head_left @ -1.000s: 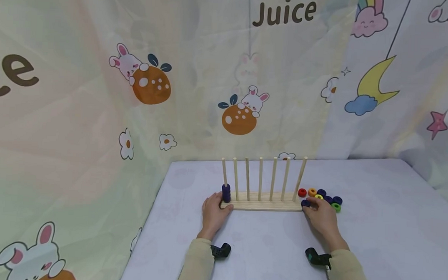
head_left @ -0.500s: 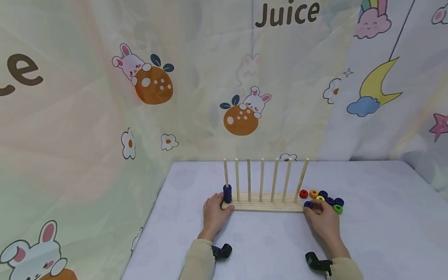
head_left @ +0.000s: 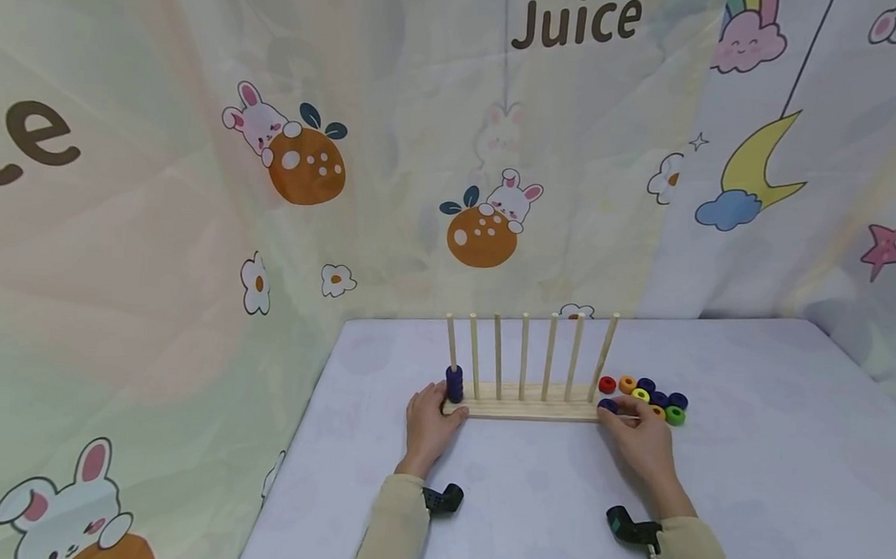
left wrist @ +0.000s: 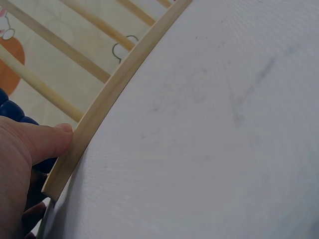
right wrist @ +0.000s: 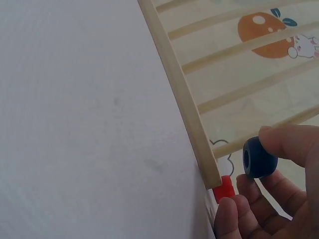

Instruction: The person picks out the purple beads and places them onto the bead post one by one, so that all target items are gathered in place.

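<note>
A wooden bead rack (head_left: 534, 411), a flat base with several upright pegs, stands on the table. Dark blue beads (head_left: 454, 385) are stacked on its leftmost peg. My left hand (head_left: 428, 430) grips the left end of the base, thumb on the front edge in the left wrist view; its other fingers are mostly hidden behind. My right hand (head_left: 645, 442) pinches a single dark blue bead (right wrist: 261, 158) between thumb and fingers, just beside the base's right end. The bead's hole shows in the right wrist view. The other pegs carry no beads.
Right of the rack lie loose beads: a red bead (head_left: 607, 385), an orange bead (head_left: 627, 384), a yellow bead (head_left: 641, 395), a green bead (head_left: 675, 416) and several dark blue beads (head_left: 678, 401). A printed cloth (head_left: 394, 144) hangs behind the white table (head_left: 528, 500).
My right hand has shifted slightly left with the dark blue bead, toward the base's right end. A second orange bead now shows behind that hand. The left hand keeps its grip in place.
</note>
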A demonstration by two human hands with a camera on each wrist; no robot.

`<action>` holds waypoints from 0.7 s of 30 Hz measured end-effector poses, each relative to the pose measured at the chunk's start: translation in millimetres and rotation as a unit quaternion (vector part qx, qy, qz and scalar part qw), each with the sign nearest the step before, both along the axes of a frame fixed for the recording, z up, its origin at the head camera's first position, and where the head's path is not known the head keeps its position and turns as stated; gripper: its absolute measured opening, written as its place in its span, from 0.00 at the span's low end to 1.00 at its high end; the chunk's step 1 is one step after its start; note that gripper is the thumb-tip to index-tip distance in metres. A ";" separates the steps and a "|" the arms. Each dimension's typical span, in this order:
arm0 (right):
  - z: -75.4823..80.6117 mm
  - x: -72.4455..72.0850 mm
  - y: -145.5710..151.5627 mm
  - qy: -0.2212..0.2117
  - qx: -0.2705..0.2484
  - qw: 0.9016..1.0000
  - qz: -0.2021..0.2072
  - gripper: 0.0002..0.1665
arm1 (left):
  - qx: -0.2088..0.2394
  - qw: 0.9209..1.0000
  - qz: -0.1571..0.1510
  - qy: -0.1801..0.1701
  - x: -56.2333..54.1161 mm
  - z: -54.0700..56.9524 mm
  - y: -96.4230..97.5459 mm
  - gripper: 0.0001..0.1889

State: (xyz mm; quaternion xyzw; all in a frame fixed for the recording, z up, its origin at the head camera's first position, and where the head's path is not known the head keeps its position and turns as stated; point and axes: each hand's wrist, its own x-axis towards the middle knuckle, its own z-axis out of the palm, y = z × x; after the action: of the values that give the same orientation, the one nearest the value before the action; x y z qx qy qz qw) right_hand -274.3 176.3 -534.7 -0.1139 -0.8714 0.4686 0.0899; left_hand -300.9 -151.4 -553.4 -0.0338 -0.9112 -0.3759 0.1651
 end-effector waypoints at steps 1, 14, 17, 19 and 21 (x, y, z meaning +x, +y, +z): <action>0.3 0.4 -1.5 0.000 0.000 1.000 0.006 0.31 | -0.002 1.000 0.000 0.004 -0.2 -0.4 -0.3 0.30; 2.2 4.3 -24.3 -0.005 -0.016 0.998 0.056 0.28 | 0.005 1.000 -0.002 0.001 0.5 0.7 0.2 0.29; 2.1 5.3 -27.4 -0.001 -0.016 0.998 0.055 0.27 | 0.003 1.000 -0.002 0.004 0.7 0.4 0.2 0.30; 1.6 5.5 -28.7 0.004 -0.014 0.998 0.055 0.26 | 0.000 1.000 -0.001 0.004 0.5 0.1 0.3 0.30; 1.2 5.8 -29.8 0.009 -0.010 0.998 0.055 0.25 | -0.001 1.000 0.000 0.001 0.2 -0.2 0.2 0.30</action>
State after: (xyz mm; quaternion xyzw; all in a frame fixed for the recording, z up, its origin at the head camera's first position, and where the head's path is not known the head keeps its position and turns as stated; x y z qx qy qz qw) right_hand -268.5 146.5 -533.6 -0.0620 -0.8708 0.4825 0.0708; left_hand -300.7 -151.2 -553.6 -0.0345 -0.9114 -0.3751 0.1659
